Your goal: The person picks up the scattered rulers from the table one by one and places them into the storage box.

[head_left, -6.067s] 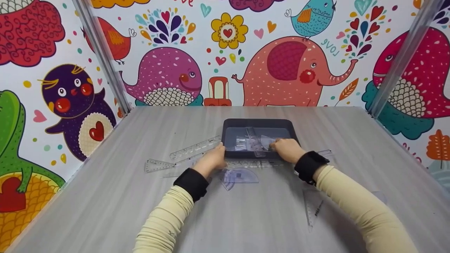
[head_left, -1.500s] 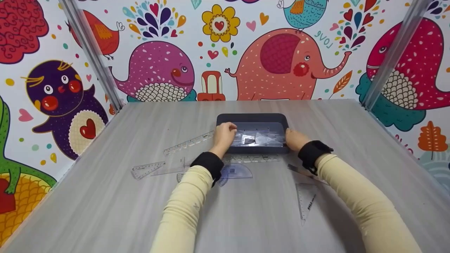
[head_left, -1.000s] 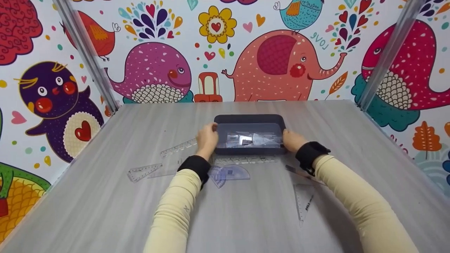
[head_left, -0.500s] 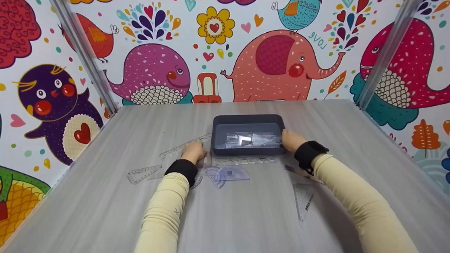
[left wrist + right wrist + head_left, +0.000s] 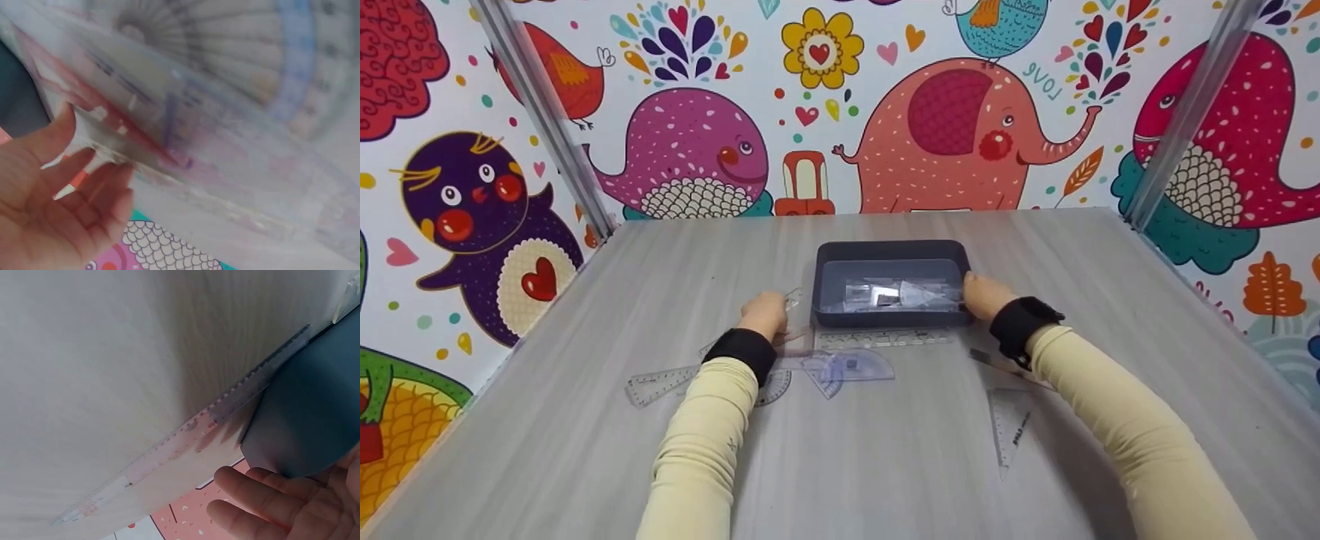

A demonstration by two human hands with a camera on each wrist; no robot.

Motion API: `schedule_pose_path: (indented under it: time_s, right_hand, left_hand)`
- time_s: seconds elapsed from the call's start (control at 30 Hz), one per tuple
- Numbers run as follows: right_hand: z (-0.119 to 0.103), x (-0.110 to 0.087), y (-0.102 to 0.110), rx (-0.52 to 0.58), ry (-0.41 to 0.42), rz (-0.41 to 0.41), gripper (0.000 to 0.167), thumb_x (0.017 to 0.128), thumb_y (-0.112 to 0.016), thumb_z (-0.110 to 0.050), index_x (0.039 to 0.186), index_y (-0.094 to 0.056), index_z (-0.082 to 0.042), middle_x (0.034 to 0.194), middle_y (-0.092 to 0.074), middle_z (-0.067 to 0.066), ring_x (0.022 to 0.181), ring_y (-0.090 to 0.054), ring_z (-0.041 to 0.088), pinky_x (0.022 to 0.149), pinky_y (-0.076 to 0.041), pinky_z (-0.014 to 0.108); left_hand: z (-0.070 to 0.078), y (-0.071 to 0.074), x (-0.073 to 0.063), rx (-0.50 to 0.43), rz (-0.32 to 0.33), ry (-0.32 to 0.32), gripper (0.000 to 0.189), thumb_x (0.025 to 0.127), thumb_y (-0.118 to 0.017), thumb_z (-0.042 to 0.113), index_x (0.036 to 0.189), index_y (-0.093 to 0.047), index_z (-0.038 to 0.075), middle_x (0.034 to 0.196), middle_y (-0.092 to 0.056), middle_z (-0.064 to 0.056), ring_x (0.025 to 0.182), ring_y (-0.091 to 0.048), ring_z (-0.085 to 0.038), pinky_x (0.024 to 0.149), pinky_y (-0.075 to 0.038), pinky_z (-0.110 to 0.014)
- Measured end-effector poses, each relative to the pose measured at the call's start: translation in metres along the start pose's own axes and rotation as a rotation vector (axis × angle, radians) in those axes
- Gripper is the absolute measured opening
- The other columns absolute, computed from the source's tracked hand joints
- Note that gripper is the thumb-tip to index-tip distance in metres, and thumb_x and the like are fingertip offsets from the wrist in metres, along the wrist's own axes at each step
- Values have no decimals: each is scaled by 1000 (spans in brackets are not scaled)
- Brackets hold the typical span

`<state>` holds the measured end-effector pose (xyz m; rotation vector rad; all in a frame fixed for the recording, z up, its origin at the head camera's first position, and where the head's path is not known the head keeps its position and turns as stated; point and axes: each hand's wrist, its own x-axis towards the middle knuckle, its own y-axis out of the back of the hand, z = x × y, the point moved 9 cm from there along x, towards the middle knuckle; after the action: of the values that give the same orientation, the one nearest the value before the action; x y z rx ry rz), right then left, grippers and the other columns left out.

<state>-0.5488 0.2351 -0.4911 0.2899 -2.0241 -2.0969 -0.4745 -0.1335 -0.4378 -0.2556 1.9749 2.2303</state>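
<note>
Pinching clear ruler (image 5: 794,298): left grip (image 5: 763,313) | holding dark tray (image 5: 892,321) at right end: right grip (image 5: 987,296)

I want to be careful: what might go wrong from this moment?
The left hand is on a clear ruler; its wristband hides part of a clear protractor, which it may knock.
A bluish protractor overlaps another bluish piece, so picking one might drag the other.
A second ruler lies along the near side of the dark tray; if the right hand shifts the tray, the ruler may slide.
</note>
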Motion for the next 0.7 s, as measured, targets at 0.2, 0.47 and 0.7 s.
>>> schedule_pose_path:
  time_s: [0.2,0.47,0.7]
  right_hand:
    - [30,32,-38,-4,-14,69,40,93,-31,-13,122,-38,14,103,-56,30,87,-59,42,65,-49,52]
    - [77,90,-112,-60,0,107,47,90,-44,-16,127,-36,12,109,-55,28,92,-59,40,69,-49,52]
    - [35,44,-55,-68,66,124,45,91,-39,-14,123,-37,19,108,-53,34,93,-58,42,72,-50,49]
  left_hand:
    - [-3,28,-46,11,17,23,40,82,-66,19,116,-58,0,124,-54,-22,111,-53,-38,86,-44,-50]
    - [-16,19,-24,-53,47,65,39,78,-70,14,113,-61,-1,124,-55,-21,110,-54,-36,81,-48,-50]
    - [-17,19,-20,-61,37,74,31,80,-66,12,109,-64,-1,123,-56,-22,110,-54,-35,82,-49,-45]
